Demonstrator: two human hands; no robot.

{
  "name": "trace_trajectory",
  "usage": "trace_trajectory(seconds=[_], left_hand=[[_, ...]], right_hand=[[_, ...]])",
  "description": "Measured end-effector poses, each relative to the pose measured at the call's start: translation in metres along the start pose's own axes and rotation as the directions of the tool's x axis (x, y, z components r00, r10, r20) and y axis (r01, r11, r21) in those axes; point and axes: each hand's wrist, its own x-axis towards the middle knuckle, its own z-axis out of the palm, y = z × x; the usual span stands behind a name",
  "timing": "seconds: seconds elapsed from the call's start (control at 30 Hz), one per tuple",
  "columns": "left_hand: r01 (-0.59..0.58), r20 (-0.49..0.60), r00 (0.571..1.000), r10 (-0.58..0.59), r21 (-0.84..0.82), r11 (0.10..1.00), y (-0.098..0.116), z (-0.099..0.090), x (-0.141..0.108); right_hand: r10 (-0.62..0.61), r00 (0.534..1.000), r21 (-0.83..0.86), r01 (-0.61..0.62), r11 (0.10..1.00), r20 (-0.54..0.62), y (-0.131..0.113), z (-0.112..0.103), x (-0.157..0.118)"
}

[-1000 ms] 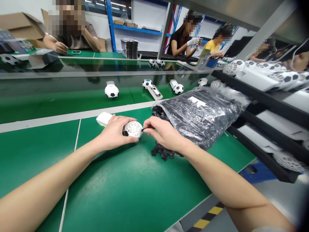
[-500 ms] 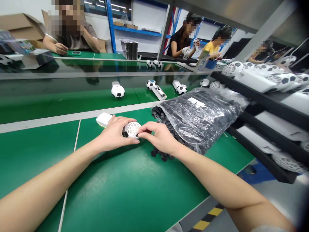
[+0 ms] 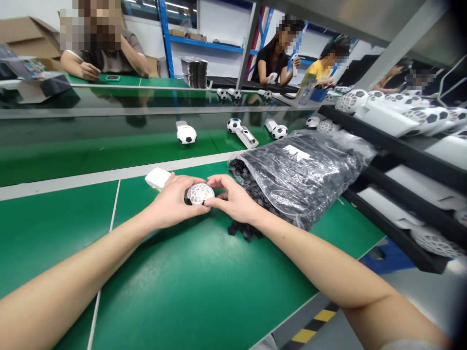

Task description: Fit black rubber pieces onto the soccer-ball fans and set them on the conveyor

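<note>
The white lattice ball (image 3: 199,194), a football-patterned shell with black patches, sits in the curl of the left hand (image 3: 170,201). That hand is closed around the ball's near side and has firm hold of it, at or just above the green tabletop (image 3: 204,277); the view does not settle whether the ball bears on the surface. The right hand (image 3: 233,197) is half open, with its fingertips (image 3: 220,179) on the ball's far side. Whether they pinch a small black piece cannot be told, since the fingers hide that spot. Because the shell is round and open-worked, a slip of the left hand could let it roll away across the smooth mat, and too much finger pressure might flex or crack the thin lattice. Just beyond the left hand lies a white plastic block (image 3: 157,178), perhaps joined to the ball, though the hand hides any join; twisting hard could strain it. Right of the right hand, a clear plastic bag of black pieces (image 3: 299,177) lies with its mouth open, and loose black pieces (image 3: 242,231) have spilled below the right wrist. A careless sweep of that forearm could scatter them or drag more from the bag, and small pieces would be easy to lose.
</note>
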Motion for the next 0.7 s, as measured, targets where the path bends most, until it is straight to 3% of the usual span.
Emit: trace_trajectory(seconds=[0.13, 0.47, 0.6, 0.7], left_hand=[[-0.028, 0.036, 0.999, 0.031, -0.065, 0.997, 0.0, -0.003, 0.001], [0.007, 0.105, 0.994, 0.009, -0.149, 0.989, 0.003, -0.009, 0.003], [-0.017, 0.119, 0.992, 0.031, -0.123, 0.992, -0.001, -0.009, 0.001], [-0.024, 0.12, 0.992, 0.032, -0.067, 0.997, -0.006, -0.005, -0.001]], right_hand=[[0.032, 0.996, 0.088, -0.04, 0.995, 0.085, 0.002, 0.004, -0.003], [0.03, 0.996, -0.051, -0.035, 0.998, -0.084, 0.0, 0.017, -0.01], [0.007, 0.999, -0.11, -0.011, 0.994, -0.033, 0.001, -0.002, -0.001], [0.054, 0.995, -0.388, -0.082, 0.918, -0.083, 0.005, -0.031, 0.007]])
